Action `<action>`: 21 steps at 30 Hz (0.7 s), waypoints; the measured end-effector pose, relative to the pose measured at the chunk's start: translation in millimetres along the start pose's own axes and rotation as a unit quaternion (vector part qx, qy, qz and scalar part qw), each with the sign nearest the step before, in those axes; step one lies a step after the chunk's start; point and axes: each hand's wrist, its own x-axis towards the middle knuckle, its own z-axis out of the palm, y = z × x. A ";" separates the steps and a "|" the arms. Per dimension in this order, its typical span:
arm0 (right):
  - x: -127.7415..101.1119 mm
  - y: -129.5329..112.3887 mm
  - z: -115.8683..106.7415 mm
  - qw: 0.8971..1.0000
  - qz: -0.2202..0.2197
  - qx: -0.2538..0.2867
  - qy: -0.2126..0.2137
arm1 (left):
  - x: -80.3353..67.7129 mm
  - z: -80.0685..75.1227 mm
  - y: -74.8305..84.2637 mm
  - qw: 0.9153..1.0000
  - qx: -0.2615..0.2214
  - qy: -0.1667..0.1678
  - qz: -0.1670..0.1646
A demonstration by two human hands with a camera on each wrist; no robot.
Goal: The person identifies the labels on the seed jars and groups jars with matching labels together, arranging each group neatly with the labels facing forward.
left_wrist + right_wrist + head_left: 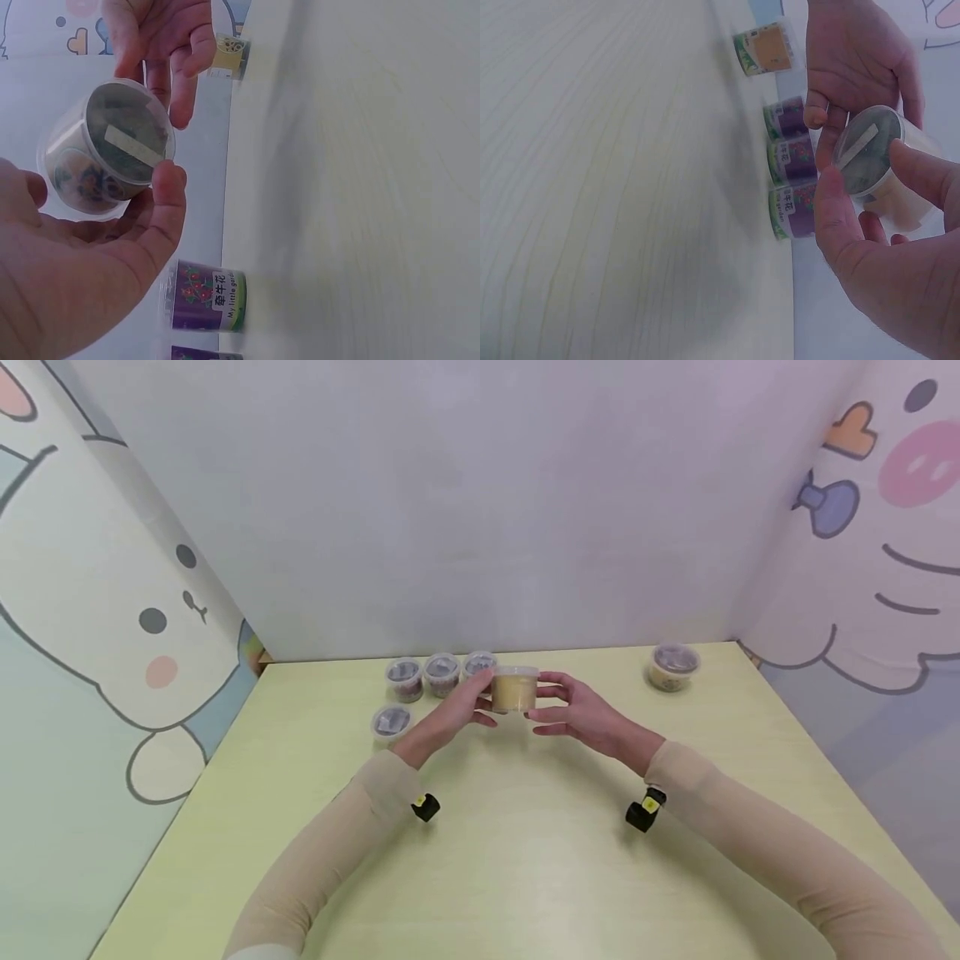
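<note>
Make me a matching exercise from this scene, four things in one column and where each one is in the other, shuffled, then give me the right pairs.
Things
1. Yellow tub
2. Lone tub
3. Purple tubs
4. Front tub

Places
A. In a row of three at the table's far edge, left of the hands
B. Alone near the far right corner
C. Held above the table between the left hand and right hand
D. By itself on the table, nearer the person than the row, on the left

Pairs: 1-C, 2-B, 3-A, 4-D
</note>
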 end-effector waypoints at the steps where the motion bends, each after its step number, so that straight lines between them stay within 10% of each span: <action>1: 0.2 0.9 0.3 1.000 0.001 -0.001 -0.002 | -0.9 -0.5 -1.2 1.000 -0.001 0.000 -0.002; 21: -1.1 0.5 -2.3 1.000 0.005 -0.024 0.001 | -4.9 2.3 -2.2 1.000 -0.016 0.000 -0.007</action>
